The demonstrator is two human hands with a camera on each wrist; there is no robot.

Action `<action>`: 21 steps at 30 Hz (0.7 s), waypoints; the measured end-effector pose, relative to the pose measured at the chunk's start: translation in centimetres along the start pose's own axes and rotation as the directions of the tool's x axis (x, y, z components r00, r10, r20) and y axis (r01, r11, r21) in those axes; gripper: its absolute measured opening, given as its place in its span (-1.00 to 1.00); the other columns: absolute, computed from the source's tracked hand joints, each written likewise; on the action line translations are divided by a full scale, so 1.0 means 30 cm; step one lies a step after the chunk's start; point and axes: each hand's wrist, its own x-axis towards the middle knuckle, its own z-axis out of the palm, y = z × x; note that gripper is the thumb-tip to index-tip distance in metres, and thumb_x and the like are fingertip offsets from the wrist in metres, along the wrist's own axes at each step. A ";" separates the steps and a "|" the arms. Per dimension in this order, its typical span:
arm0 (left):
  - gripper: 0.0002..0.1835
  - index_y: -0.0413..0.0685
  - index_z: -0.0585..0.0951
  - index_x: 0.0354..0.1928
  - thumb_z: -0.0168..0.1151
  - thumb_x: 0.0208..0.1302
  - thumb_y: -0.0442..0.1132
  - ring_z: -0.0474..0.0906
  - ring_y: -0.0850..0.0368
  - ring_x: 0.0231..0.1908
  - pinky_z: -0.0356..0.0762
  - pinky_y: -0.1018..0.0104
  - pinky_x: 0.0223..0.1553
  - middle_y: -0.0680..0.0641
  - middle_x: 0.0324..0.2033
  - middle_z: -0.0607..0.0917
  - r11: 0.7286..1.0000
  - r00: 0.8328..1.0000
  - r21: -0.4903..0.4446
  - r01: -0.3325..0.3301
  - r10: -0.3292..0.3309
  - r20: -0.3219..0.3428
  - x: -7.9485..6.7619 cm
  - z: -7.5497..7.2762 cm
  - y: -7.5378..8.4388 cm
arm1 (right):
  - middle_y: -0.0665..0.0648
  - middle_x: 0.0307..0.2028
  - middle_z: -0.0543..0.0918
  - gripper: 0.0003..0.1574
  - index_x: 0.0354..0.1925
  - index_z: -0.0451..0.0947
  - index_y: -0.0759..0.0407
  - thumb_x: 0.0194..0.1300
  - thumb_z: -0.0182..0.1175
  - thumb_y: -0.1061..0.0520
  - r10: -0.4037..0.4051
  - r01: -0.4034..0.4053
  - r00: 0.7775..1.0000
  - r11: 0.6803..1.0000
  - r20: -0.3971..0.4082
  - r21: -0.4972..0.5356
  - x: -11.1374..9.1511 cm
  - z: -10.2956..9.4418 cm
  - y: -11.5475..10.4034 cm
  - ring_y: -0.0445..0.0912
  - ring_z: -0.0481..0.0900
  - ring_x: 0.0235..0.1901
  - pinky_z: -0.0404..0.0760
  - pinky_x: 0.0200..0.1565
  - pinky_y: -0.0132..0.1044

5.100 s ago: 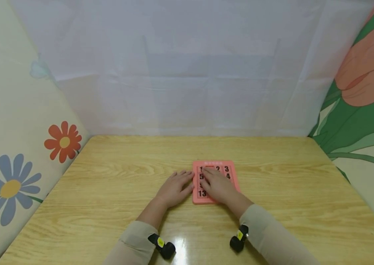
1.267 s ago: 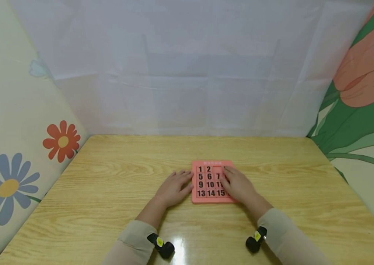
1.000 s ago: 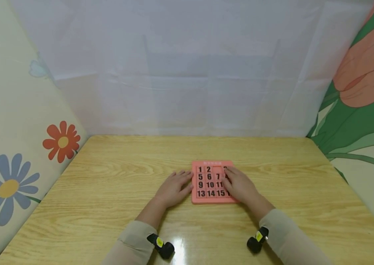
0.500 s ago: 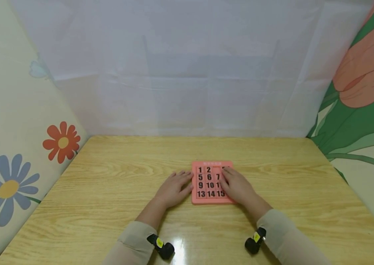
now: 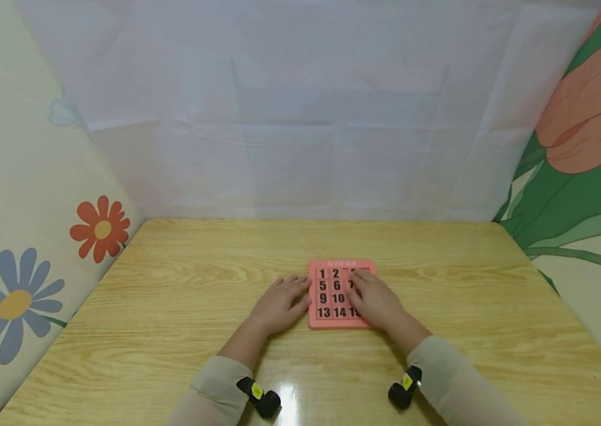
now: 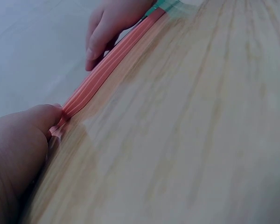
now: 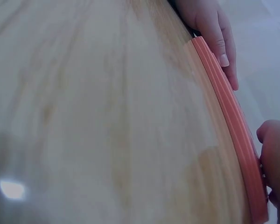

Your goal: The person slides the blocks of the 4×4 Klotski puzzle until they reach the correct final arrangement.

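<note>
A pink number slide puzzle point(image 5: 338, 324) lies flat on the table, its black-numbered tiles in rows. My left hand point(image 5: 279, 303) rests at its left edge, fingertips and thumb touching the frame. Over the right part of the board is my right hand point(image 5: 377, 300), fingers extended, fingertips on the 3 tile in the top row. A vacant slot shows at the top right corner. That hand hides the right-hand tiles. In the left wrist view the puzzle's side point(image 6: 113, 60) appears edge-on between both hands; the right wrist view also shows its edge point(image 7: 233, 126).
The wooden table point(image 5: 183, 260) surrounds the puzzle. A white sheet point(image 5: 332, 148) hangs behind it, with flower-printed cloth point(image 5: 18, 305) at the left and more printed cloth point(image 5: 588, 195) at the right. Black wrist cameras point(image 5: 265, 402) sit on both sleeves.
The 2 tile has shifted left into the second column since the oldest frame. Lately my right hand has moved left with the 3 tile, and the gap is now top right. My left hand stays put.
</note>
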 end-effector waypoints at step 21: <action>-0.42 -0.09 0.36 0.41 0.01 0.47 0.02 0.20 -0.11 0.46 -0.02 -0.06 0.54 -0.11 0.39 0.41 1.000 1.000 -0.015 0.012 -0.011 0.006 -0.003 -0.001 -0.002 | 0.26 0.42 0.33 -0.33 0.38 0.31 0.31 0.50 -0.06 -0.08 -0.021 0.022 1.000 1.000 0.008 -0.014 0.014 0.017 -0.023 0.14 0.26 0.43 0.25 0.46 0.00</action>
